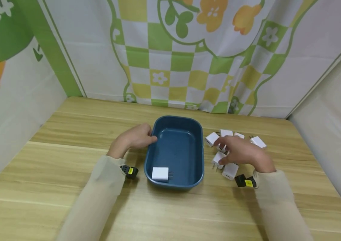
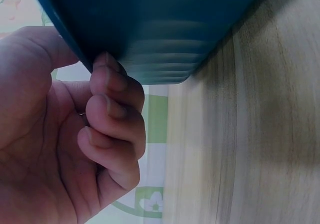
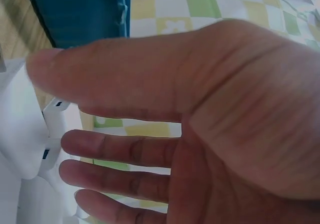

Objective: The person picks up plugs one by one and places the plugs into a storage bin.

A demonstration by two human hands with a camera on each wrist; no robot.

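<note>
A dark blue rectangular plastic bin stands on the table with one white two-pin plug charger lying in its near left corner. My left hand pinches the bin's left rim, thumb over the edge and fingertips against the outer wall, as the left wrist view shows. To the right of the bin lies a loose group of several white chargers. My right hand is over that group, its fingers fairly straight and spread, thumb by a charger. Whether the thumb touches it, I cannot tell. The hand partly hides several chargers.
One charger lies at the group's far right, and another nearest me. Wood-grain table extends on both sides of the bin. A patterned curtain hangs along the table's back edge, with pale cloth at both sides.
</note>
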